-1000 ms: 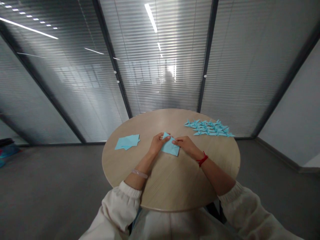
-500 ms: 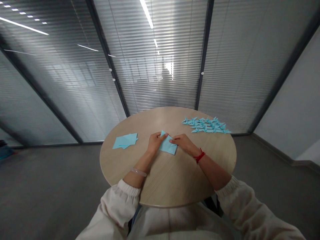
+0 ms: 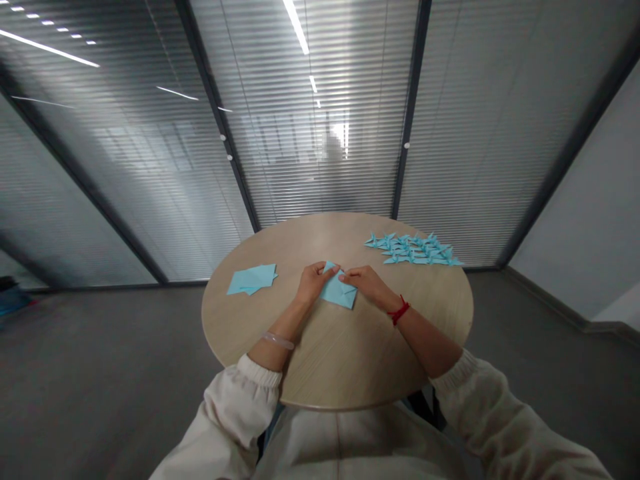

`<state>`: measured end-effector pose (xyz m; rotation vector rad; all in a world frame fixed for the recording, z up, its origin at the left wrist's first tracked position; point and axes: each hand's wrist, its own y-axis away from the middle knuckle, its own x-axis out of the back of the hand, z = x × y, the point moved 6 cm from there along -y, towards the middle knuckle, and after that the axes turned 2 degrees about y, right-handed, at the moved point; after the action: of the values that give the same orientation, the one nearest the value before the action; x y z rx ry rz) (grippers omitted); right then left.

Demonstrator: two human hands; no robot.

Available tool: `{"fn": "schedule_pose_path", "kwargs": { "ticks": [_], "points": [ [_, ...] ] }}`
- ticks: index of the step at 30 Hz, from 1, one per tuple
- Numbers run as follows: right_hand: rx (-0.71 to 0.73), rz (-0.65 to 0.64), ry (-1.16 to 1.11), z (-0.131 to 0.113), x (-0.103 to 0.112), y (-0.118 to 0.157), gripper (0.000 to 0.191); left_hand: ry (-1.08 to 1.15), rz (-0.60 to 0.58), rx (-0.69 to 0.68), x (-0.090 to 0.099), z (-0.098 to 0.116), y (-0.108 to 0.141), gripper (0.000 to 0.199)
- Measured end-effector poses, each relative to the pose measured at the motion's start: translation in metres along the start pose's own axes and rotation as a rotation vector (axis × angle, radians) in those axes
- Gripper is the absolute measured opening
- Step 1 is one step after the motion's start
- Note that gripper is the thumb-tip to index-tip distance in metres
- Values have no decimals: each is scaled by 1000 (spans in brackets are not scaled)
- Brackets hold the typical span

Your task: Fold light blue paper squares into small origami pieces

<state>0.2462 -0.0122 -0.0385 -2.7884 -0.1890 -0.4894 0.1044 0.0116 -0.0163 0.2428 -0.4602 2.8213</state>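
Note:
A partly folded sheet of light blue origami paper (image 3: 339, 295) lies over the middle of the round table. My left hand (image 3: 315, 281) grips its upper left edge, thumb on top and fingers curled behind. On the upper right side, my right hand (image 3: 364, 280) pinches the same sheet between thumb and fingers. A small raised flap shows near the right thumb. The exact creases under the fingertips are too small to make out.
Several flat blue paper sheets (image 3: 253, 278) lie stacked unevenly at the left of the wooden table (image 3: 340, 373). Rows of folded blue paper cranes (image 3: 413, 250) stand at the back right. Glass panels with blinds (image 3: 320, 193) rise behind the table.
My right hand's fingertips have shifted slightly up and left along the sheet, closer to the left thumb. Both hands keep their hold on the paper.

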Motion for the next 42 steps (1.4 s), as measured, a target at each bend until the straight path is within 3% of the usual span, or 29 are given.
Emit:
{"fn": "schedule_pose_path", "kwargs": {
  "ticks": [6, 13, 32, 42],
  "points": [
    [1, -11, 43, 1, 0, -1, 42, -31, 70, 7, 4, 3, 2, 45],
    [-7, -28, 20, 7, -2, -2, 42, 42, 34, 39, 0, 8, 6, 41],
    [6, -81, 0, 4, -7, -1, 45, -185, 167, -62, 11, 4, 1, 52],
    [4, -118, 46, 6, -8, 0, 46, -126, 221, -31, 19, 9, 2, 42]
  ]
}}
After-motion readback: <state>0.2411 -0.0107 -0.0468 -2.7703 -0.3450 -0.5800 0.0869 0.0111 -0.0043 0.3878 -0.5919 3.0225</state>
